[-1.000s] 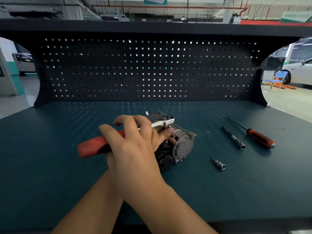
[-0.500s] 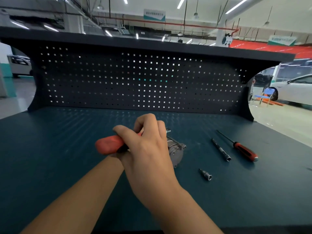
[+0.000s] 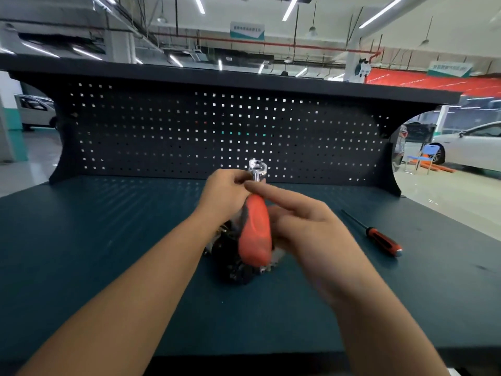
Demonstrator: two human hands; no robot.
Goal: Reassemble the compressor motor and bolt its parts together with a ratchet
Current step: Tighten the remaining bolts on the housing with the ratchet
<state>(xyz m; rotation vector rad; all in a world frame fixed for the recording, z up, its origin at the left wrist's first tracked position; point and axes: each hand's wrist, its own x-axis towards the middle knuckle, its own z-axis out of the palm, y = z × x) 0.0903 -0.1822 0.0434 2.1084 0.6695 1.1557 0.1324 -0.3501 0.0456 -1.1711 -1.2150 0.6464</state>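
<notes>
The ratchet (image 3: 254, 234) has a fat orange handle that points toward me and a chrome head (image 3: 257, 168) raised toward the pegboard. My left hand (image 3: 225, 194) is closed around its shaft just below the head. My right hand (image 3: 309, 229) is beside the handle on the right, blurred, with fingers stretched out flat and the index finger lying across the handle's top. The dark compressor motor (image 3: 235, 267) sits on the bench under the ratchet, mostly hidden by the handle and both hands.
A screwdriver (image 3: 379, 240) with a red-and-black handle lies on the teal bench top (image 3: 108, 240) to the right. A black pegboard (image 3: 217, 131) closes the back of the bench. The bench's front edge runs under my forearms.
The ratchet has swung from lying across the motor to pointing its handle at me, head up. My left hand took hold near the head and my right hand's fingers straightened. The view tilted up.
</notes>
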